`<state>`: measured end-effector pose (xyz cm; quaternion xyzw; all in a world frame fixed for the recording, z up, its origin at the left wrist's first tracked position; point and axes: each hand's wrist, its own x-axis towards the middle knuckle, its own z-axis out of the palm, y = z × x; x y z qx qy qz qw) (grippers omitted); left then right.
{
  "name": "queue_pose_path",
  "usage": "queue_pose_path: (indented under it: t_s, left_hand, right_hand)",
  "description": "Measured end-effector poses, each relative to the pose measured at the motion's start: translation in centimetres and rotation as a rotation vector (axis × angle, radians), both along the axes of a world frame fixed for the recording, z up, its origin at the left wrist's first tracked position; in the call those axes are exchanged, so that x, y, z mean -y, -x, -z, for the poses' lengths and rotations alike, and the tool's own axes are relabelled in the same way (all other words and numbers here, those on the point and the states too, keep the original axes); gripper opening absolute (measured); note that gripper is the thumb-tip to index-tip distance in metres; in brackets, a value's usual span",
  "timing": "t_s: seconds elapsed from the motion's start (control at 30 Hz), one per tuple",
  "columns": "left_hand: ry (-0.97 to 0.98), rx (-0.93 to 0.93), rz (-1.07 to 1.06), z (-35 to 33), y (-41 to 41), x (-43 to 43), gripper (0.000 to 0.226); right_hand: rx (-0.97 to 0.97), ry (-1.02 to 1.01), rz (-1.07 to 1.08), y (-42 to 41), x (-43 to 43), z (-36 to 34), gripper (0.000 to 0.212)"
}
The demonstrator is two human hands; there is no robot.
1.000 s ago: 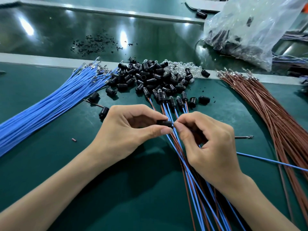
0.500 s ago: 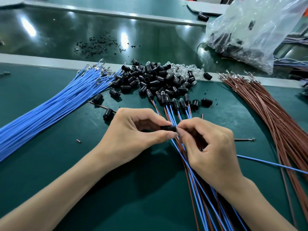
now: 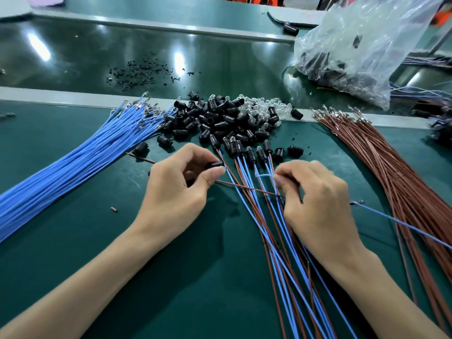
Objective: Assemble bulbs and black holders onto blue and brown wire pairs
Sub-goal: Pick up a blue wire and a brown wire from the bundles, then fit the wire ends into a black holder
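Your left hand (image 3: 176, 189) pinches a black holder (image 3: 216, 164) to steady it | your right hand (image 3: 318, 204) grips the brown wire (image 3: 249, 189) running between both hands, probably for threading.

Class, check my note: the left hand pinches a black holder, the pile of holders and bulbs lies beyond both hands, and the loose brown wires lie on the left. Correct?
One slip: the head view shows the loose brown wires on the right; the left bundle is blue wires. The left hand does pinch the black holder, with the pile beyond.
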<state>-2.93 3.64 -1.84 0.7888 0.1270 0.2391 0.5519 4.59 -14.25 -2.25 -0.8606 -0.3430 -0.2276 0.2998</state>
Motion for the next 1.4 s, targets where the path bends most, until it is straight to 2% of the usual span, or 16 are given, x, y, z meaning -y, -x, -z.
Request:
queue_pose_path:
  t_s: [0.13, 0.23, 0.3, 0.4, 0.47, 0.6, 0.7, 0.8, 0.97, 1.1, 1.2, 1.33, 1.4]
  left_hand:
    - [-0.045, -0.013, 0.016, 0.0, 0.1, 0.1, 0.015]
    - [-0.112, -0.019, 0.035, -0.1, 0.1, 0.1, 0.013]
    - [-0.143, -0.015, 0.047, -0.1, 0.2, 0.1, 0.012]
    - [-0.181, -0.008, 0.055, 0.0, 0.3, 0.0, 0.01]
    - [-0.218, 0.001, 0.056, 0.1, 0.3, 0.0, 0.011]
    - [-0.243, 0.009, 0.068, 0.1, 0.3, 0.0, 0.011]
    - [-0.269, 0.005, 0.082, 0.3, 0.3, 0.0, 0.004]
    - [-0.298, 0.007, 0.088, 0.3, 0.2, 0.3, 0.006]
    - [-0.383, 0.051, 0.048, 0.3, 0.0, 0.2, 0.008]
    - [-0.46, 0.082, -0.031, 0.0, 0.1, -0.8, 0.01]
    - [-0.558, 0.066, -0.134, -0.5, 0.6, -2.6, 0.013]
    - [-0.829, -0.079, -0.296, -0.7, 2.4, -5.6, 0.023]
    - [-0.855, -0.17, -0.348, -0.6, 3.3, -6.9, 0.024]
  right_hand:
    - [0.117, 0.15, 0.101, 0.1, -0.1, -0.8, 0.004]
    - [0.004, 0.141, 0.062, -0.2, 0.2, -1.2, 0.003]
    - [-0.052, 0.124, 0.136, -0.7, 0.6, -1.4, 0.005]
    - [-0.144, 0.093, 0.325, -1.7, 0.9, -1.3, 0.041]
    - [-0.196, 0.142, 0.294, -1.3, 0.5, -1.3, 0.052]
    - [-0.123, 0.177, 0.112, 0.3, -0.9, -1.0, 0.026]
    - [-0.141, 0.176, 0.149, -0.1, -0.8, -1.3, 0.014]
    - [-0.158, 0.22, 0.345, -1.4, 0.9, -1.9, 0.019]
    - [-0.367, 0.433, 0.65, -3.3, 3.5, -2.9, 0.037]
    - [-0.416, 0.449, 0.687, -3.9, 4.2, -3.0, 0.037]
    - [-0.421, 0.388, 0.7, -4.2, 4.8, -3.2, 0.046]
    - [-0.498, 0.363, 0.695, -4.6, 5.2, -3.0, 0.033]
    - [-0.533, 0.34, 0.69, -4.7, 5.0, -2.9, 0.028]
